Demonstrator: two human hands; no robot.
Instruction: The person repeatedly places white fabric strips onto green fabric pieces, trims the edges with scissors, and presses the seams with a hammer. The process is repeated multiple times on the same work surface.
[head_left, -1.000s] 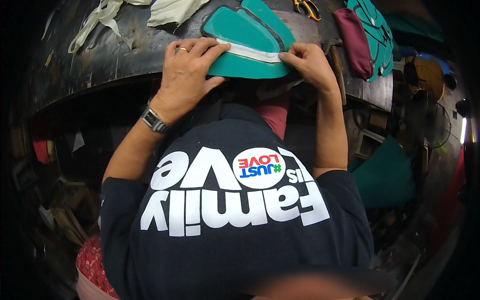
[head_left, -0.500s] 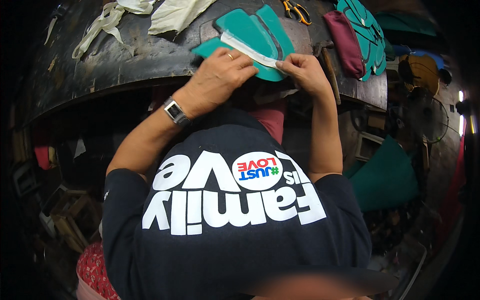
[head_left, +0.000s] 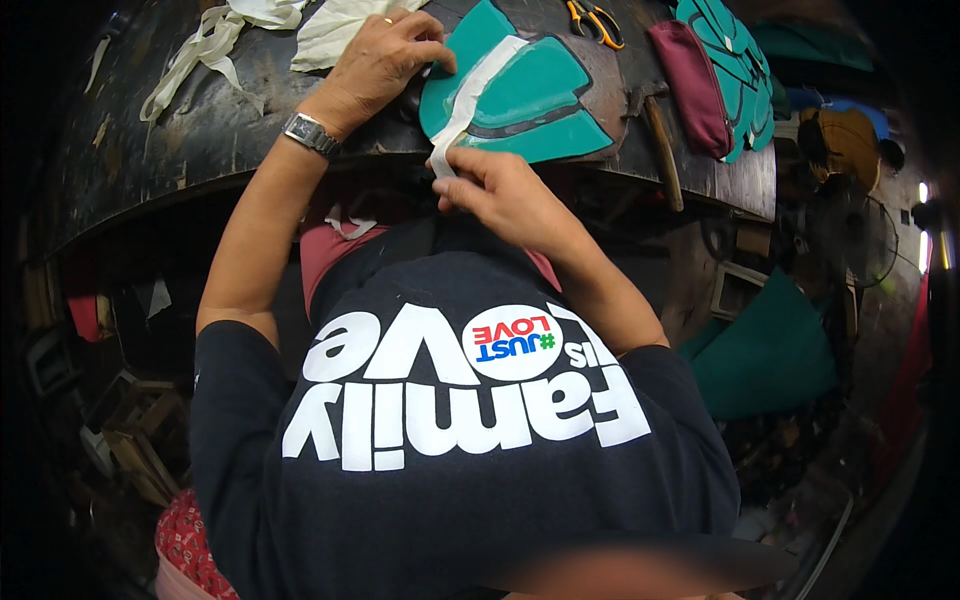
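Note:
A flat green U-shaped piece [head_left: 555, 75], shaped like a shoe upper with dark edging, lies on the dark table. Across its curved end runs a narrow white cloth strip [head_left: 478, 82], its near end hanging past the edge. My right hand [head_left: 495, 195] pinches that loose end at the table's front edge. At the piece's left edge, my left hand [head_left: 385, 65] has its fingers curled, with the fingertips at the green border; their exact grip is partly hidden.
Loose white strips [head_left: 215, 50] and a pale cloth [head_left: 335, 35] lie at the left back of the table [head_left: 130, 165]. Orange-handled scissors [head_left: 597, 22], a wooden-handled hammer [head_left: 662, 150], a maroon pouch [head_left: 690, 88] and stacked green pieces [head_left: 735, 70] are at the right.
The green piece has turned, so its open ends now point right. My left hand moved left and farther away; my right hand came left and nearer with the strip's end.

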